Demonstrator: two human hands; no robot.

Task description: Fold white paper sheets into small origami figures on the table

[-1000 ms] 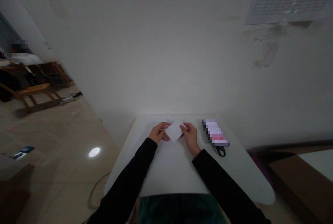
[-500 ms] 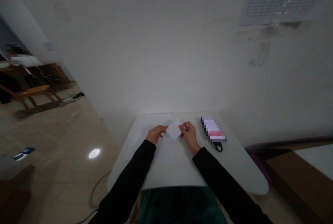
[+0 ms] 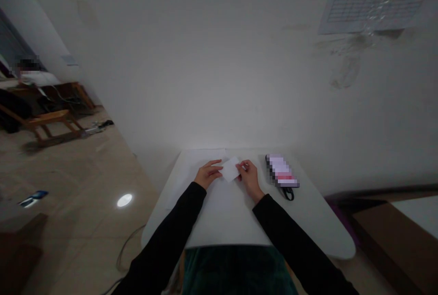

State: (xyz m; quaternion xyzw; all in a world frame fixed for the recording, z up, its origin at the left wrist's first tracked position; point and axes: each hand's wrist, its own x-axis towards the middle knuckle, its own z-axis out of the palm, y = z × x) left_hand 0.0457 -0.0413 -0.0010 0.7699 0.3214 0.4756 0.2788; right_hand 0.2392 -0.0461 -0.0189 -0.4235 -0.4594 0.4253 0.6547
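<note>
Over the smooth white table [image 3: 226,233], a flat, squarish paper [image 3: 230,171] is finger-pinched at opposite corners by the left hand [image 3: 205,176] and right hand [image 3: 250,179].

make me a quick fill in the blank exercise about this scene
The small paper between the left hand and the right hand is ____ in colour.
The phone lies nearer the ____ hand.
The right sleeve is coloured ____.
The chair stands on the person's ____ side.

Missing words: white; right; black; left.
</note>
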